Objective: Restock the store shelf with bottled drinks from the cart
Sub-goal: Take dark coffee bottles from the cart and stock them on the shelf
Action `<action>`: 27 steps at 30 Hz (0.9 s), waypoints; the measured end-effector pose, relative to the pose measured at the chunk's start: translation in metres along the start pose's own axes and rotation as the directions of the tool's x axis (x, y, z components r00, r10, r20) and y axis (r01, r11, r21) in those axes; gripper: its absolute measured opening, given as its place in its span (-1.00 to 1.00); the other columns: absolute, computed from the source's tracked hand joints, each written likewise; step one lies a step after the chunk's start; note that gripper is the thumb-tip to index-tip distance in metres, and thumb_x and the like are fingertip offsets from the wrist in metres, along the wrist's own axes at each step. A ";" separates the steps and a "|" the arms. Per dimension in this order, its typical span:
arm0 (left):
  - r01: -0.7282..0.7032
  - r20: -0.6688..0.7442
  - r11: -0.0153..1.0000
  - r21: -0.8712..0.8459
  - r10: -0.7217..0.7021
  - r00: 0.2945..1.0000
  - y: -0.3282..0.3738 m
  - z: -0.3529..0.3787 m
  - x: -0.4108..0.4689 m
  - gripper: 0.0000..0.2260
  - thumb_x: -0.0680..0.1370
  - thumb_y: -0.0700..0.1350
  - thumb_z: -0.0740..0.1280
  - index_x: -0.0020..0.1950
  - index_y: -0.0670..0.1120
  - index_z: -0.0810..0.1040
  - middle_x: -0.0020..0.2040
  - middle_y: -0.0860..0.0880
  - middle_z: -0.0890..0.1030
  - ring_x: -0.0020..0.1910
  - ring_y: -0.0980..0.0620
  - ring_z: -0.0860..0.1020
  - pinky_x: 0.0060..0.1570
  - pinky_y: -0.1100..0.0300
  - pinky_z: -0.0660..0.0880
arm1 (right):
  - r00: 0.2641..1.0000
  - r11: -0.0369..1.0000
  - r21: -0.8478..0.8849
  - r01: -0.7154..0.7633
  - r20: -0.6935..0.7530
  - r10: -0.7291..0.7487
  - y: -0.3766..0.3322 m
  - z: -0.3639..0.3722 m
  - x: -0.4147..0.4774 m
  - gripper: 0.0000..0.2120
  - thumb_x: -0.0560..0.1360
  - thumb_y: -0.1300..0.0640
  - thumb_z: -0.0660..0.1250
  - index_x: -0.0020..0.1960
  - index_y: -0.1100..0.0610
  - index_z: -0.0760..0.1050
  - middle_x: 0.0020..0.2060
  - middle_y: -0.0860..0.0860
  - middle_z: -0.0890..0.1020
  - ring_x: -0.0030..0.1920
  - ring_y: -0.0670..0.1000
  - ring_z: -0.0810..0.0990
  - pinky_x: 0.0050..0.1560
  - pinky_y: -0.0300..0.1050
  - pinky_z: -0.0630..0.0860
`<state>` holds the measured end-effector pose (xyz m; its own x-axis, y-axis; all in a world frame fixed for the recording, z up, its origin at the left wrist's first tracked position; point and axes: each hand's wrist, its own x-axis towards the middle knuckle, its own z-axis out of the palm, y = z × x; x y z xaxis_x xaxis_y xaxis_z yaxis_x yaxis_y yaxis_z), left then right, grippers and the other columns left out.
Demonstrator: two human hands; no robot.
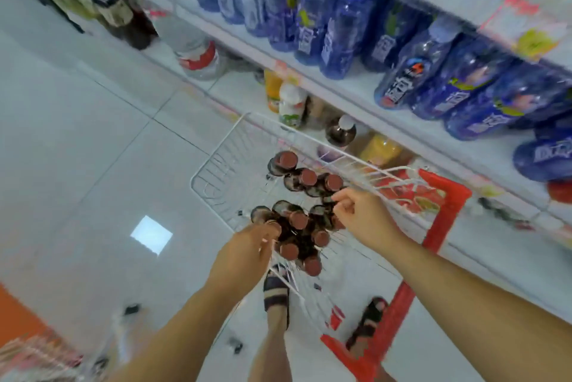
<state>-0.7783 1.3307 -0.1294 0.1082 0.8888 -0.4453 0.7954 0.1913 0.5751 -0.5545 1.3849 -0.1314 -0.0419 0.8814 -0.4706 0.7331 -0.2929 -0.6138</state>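
Note:
A white wire cart [216,165] with a red handle frame [445,214] stands beside the shelf. Inside it stand several dark drink bottles with brown-red caps [298,220]. My left hand [247,248] reaches into the cart and curls round the top of one bottle at the near left of the cluster. My right hand [359,214] hovers over the bottles on the right, fingers curled, fingertips at a bottle top; whether it grips one is unclear. The white store shelf [356,87] on the right carries several blue bottles [340,28].
The lower shelf level holds orange, white and dark bottles [291,103]. A large clear water bottle with a red label [198,53] stands further left. My sandalled feet [275,288] stand on the white tiled floor under the cart. An orange floor patch lies at the lower left.

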 end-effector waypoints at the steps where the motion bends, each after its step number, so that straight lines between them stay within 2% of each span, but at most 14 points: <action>1: 0.006 -0.001 1.000 0.014 -0.006 1.000 -0.015 0.004 0.010 -0.77 0.55 -0.16 0.21 0.10 0.08 0.58 0.07 0.02 0.61 -0.02 -0.02 0.58 -0.03 0.10 0.52 | 1.000 0.999 -0.017 -0.030 0.010 0.030 0.005 0.013 0.015 -0.80 0.49 0.22 0.27 0.10 0.13 0.55 -0.07 0.06 0.64 -0.15 0.02 0.57 -0.06 -0.06 0.53; 3: 0.008 0.012 0.999 0.048 -0.008 1.000 -0.040 0.011 0.031 -0.74 0.54 -0.18 0.22 0.12 0.09 0.57 0.11 0.04 0.59 0.02 -0.02 0.58 -0.01 0.14 0.50 | 0.998 0.995 -0.072 -0.063 0.019 0.065 0.012 0.037 0.045 -0.68 0.49 0.18 0.30 0.25 0.11 0.46 0.14 0.11 0.59 0.03 0.11 0.58 0.08 0.03 0.52; 5: 0.001 0.034 0.998 0.058 -0.003 0.999 -0.059 0.019 0.049 -0.74 0.54 -0.19 0.22 0.14 0.07 0.56 0.12 0.03 0.58 0.05 -0.02 0.57 0.03 0.11 0.49 | 0.998 0.992 -0.118 -0.053 0.014 0.055 0.017 0.060 0.072 -0.50 0.49 0.16 0.33 0.40 0.06 0.30 0.33 0.10 0.42 0.16 0.15 0.52 0.17 0.06 0.47; 7: -0.012 0.039 0.998 0.061 0.009 0.999 -0.072 0.025 0.059 -0.75 0.55 -0.18 0.22 0.15 0.06 0.56 0.11 0.02 0.59 0.03 -0.03 0.57 0.03 0.08 0.50 | 1.000 0.993 -0.118 -0.026 0.008 0.027 0.019 0.081 0.093 -0.42 0.48 0.16 0.34 0.44 0.05 0.21 0.38 0.10 0.30 0.24 0.17 0.46 0.22 0.12 0.43; 9: -0.039 0.037 0.996 0.080 0.036 0.999 -0.082 0.030 0.064 -0.75 0.54 -0.18 0.22 0.15 0.05 0.56 0.09 0.01 0.60 0.01 -0.06 0.58 0.02 0.06 0.50 | 1.000 0.990 -0.143 -0.009 -0.003 0.009 0.020 0.102 0.108 -0.46 0.48 0.17 0.35 0.41 0.06 0.25 0.35 0.13 0.31 0.24 0.19 0.43 0.21 0.12 0.42; 12: -0.066 0.028 0.992 0.104 0.064 0.998 -0.090 0.036 0.070 -0.76 0.55 -0.16 0.23 0.14 0.06 0.56 0.08 0.04 0.60 0.00 -0.05 0.58 0.03 0.12 0.45 | 0.994 0.984 -0.176 -0.041 -0.109 0.022 0.017 0.120 0.121 -0.63 0.44 0.23 0.38 0.22 0.07 0.42 0.21 0.11 0.39 0.10 0.19 0.49 0.08 0.01 0.45; 15: -0.017 0.019 0.998 0.062 0.016 1.000 -0.087 0.035 0.086 -0.77 0.57 -0.13 0.21 0.17 0.09 0.54 0.11 0.08 0.58 0.02 0.01 0.57 -0.02 0.16 0.44 | 0.989 0.986 -0.165 -0.015 -0.145 -0.010 0.013 0.118 0.118 -0.69 0.39 0.27 0.40 0.09 0.04 0.49 0.12 0.04 0.40 0.00 0.10 0.51 -0.01 -0.10 0.45; 17: 0.015 0.012 1.000 0.008 -0.015 1.000 -0.079 0.031 0.105 -0.76 0.57 -0.14 0.20 0.19 0.08 0.53 0.14 0.06 0.56 0.04 0.01 0.56 -0.05 0.17 0.46 | 0.984 0.993 -0.119 0.012 -0.177 -0.033 0.012 0.106 0.102 -0.69 0.35 0.26 0.42 0.04 -0.01 0.51 0.03 -0.06 0.38 -0.05 -0.01 0.49 -0.06 -0.27 0.40; 19: -0.004 -0.016 1.000 -0.008 0.003 1.000 -0.065 0.028 0.129 -0.72 0.57 -0.17 0.20 0.25 0.05 0.49 0.21 0.03 0.51 0.12 -0.02 0.53 0.01 0.06 0.50 | 0.973 1.000 -0.021 0.023 -0.229 -0.027 0.007 0.086 0.080 -0.65 0.31 0.28 0.43 -0.01 -0.07 0.50 -0.03 -0.09 0.39 -0.10 -0.18 0.46 -0.11 -0.54 0.29; 22: -0.133 -0.028 0.980 0.148 0.138 0.990 -0.039 0.029 0.168 -0.59 0.54 -0.18 0.24 0.38 0.01 0.33 0.36 -0.05 0.34 0.28 -0.12 0.37 0.05 -0.04 0.49 | 0.955 0.995 0.071 0.064 -0.294 -0.040 0.001 0.053 0.052 -0.61 0.28 0.34 0.44 -0.04 -0.05 0.50 -0.04 0.00 0.47 -0.07 -0.40 0.42 -0.05 -0.63 0.24; 24: -0.212 0.058 0.921 0.326 0.204 0.977 -0.024 0.033 0.192 -0.50 0.52 -0.15 0.28 0.44 0.04 0.24 0.41 -0.07 0.25 0.32 -0.16 0.30 0.07 -0.07 0.45 | 0.945 0.992 0.105 0.070 -0.324 -0.032 -0.003 0.034 0.041 -0.62 0.27 0.36 0.43 -0.05 -0.03 0.51 -0.05 0.01 0.49 -0.05 -0.44 0.40 -0.03 -0.62 0.25; 26: -0.218 0.174 0.828 0.516 0.147 0.974 -0.015 0.039 0.210 -0.48 0.53 -0.13 0.30 0.44 0.07 0.20 0.41 -0.08 0.23 0.29 -0.19 0.32 0.02 -0.05 0.44 | 0.941 0.989 0.126 0.077 -0.336 -0.030 -0.004 0.021 0.035 -0.61 0.27 0.36 0.44 -0.06 -0.04 0.50 -0.07 -0.03 0.48 -0.05 -0.43 0.40 -0.03 -0.62 0.25; 27: -0.201 0.205 0.785 0.586 0.096 0.974 -0.011 0.042 0.217 -0.50 0.52 -0.18 0.30 0.41 0.05 0.22 0.38 -0.10 0.24 0.22 -0.20 0.38 -0.07 -0.04 0.44 | 0.940 0.987 0.135 0.084 -0.339 -0.034 -0.003 0.016 0.032 -0.61 0.26 0.37 0.44 -0.07 -0.04 0.50 -0.09 -0.05 0.47 -0.06 -0.43 0.40 -0.03 -0.62 0.24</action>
<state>-0.7390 1.5038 -0.2612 0.3043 0.7986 -0.5193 0.9521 -0.2723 0.1392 -0.5690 1.4083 -0.1550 0.1657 0.9642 -0.2069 0.6283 -0.2649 -0.7315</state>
